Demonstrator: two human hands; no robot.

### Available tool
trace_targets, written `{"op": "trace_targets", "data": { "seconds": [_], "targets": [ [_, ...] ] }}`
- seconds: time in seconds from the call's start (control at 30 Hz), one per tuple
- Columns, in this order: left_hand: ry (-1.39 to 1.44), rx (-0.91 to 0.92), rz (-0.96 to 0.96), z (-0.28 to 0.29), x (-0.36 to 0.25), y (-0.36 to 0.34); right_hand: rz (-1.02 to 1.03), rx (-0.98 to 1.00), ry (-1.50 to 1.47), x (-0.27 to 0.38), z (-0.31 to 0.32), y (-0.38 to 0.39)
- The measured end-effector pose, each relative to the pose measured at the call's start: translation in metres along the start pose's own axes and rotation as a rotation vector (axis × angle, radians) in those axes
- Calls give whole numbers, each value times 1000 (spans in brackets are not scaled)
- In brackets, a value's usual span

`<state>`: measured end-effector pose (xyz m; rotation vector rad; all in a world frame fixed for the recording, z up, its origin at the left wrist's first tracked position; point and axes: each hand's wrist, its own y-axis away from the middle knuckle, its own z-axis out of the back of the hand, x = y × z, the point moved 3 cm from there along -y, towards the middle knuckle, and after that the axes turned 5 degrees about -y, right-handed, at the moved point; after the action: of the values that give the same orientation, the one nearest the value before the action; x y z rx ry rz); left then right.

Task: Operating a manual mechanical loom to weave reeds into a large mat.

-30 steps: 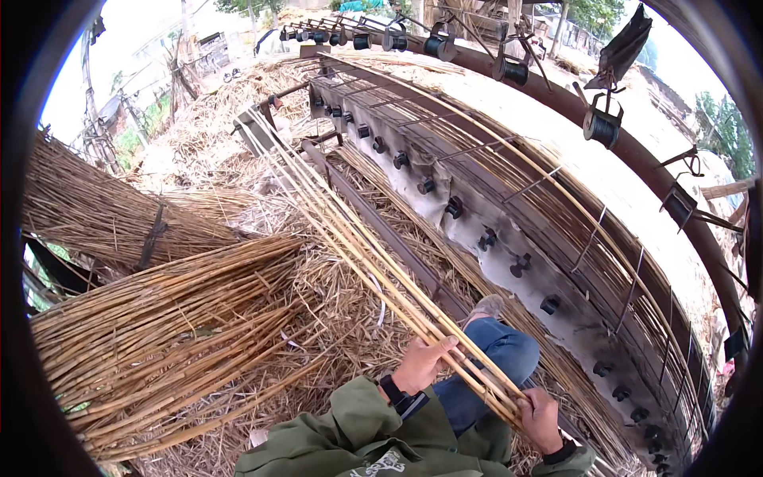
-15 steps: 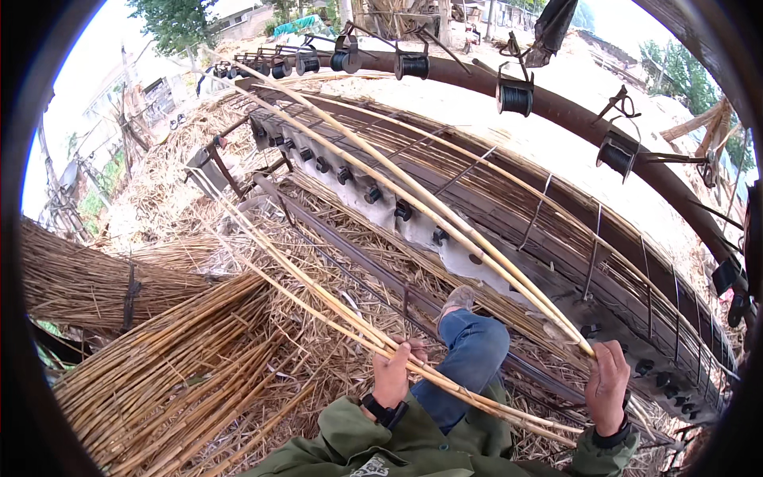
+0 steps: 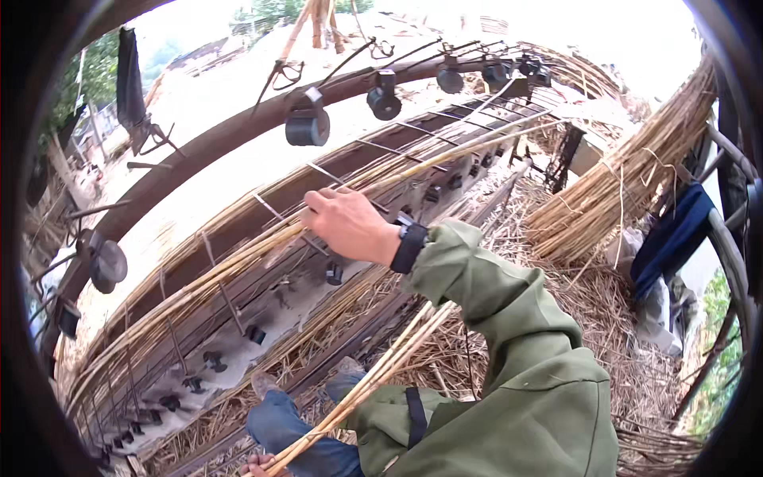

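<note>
My right hand reaches across the long frame, its fingers curled over pale reed stalks that lie along the frame. A black band circles that wrist below a green sleeve. At the lower edge, my left hand shows only in part, closed around a few loose reed stalks. These slant up across my legs to below my right forearm. Under the right hand, the metal frame carries a layer of reeds crossed by thin metal bars. Black spools line its near side.
A curved brown pipe arches beyond the frame, with wire spools hanging from it. At the right leans a thick tied reed bundle, beside a dark blue cloth. Loose straw covers the ground. My feet stand close to the frame's near rail.
The view has swung to the right along the frame. My right hand has gone from gripping the stalks' near ends to reaching over the frame. My left hand still holds its loose stalks.
</note>
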<state>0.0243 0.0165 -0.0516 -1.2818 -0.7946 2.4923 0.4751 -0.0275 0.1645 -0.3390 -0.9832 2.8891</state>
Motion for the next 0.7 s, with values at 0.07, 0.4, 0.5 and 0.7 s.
{"op": "trace_targets", "data": {
  "seconds": [0.07, 0.4, 0.5, 0.7],
  "targets": [
    [-46, 94, -33, -6, 16, -4, 25, 31, 162, -22, -2, -1],
    [-100, 216, -69, -32, 31, -11, -85, 168, 230, -158, -19, 26],
    [-60, 220, -23, -37, 28, -8, -160, 168, 317, -210, -21, 26],
    [-7, 217, 11, -40, 31, -10, -462, 178, 351, -269, -40, 31]
  ]
}}
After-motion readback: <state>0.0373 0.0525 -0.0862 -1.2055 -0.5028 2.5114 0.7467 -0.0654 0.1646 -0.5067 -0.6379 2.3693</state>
